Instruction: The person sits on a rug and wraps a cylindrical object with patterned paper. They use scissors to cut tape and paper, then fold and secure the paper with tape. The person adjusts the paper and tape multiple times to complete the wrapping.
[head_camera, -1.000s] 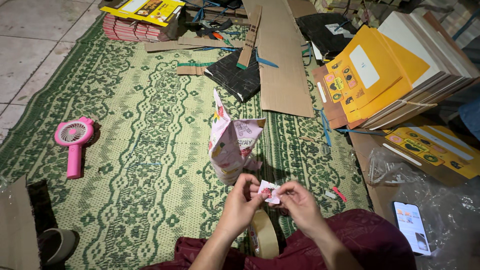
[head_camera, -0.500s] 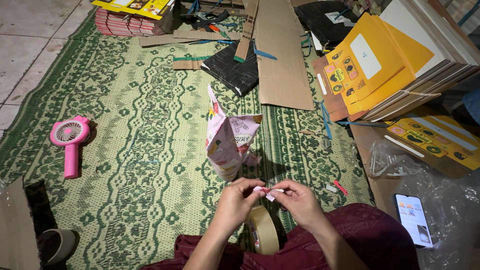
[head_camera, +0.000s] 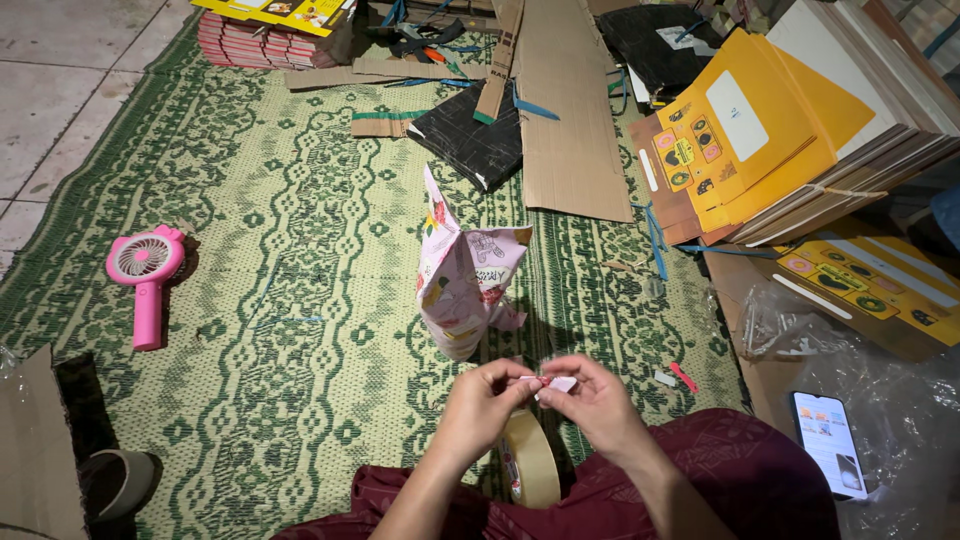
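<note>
Green patterned mat (head_camera: 270, 260) with broad bare room at left, cardboard sheets (head_camera: 565, 120) crowding its far edge, upright pink paper bag (head_camera: 460, 280) mid-mat, tape roll (head_camera: 530, 462) at the knees, left hand (head_camera: 480, 408) and right hand (head_camera: 598, 405) each pinching a small pink paper piece (head_camera: 555, 382) just before the bag

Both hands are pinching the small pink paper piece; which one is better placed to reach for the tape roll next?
Probably the left hand: the tape roll stands just below its wrist, while the right hand sits further off. Both pinch the paper piece, so one must let go.
</note>
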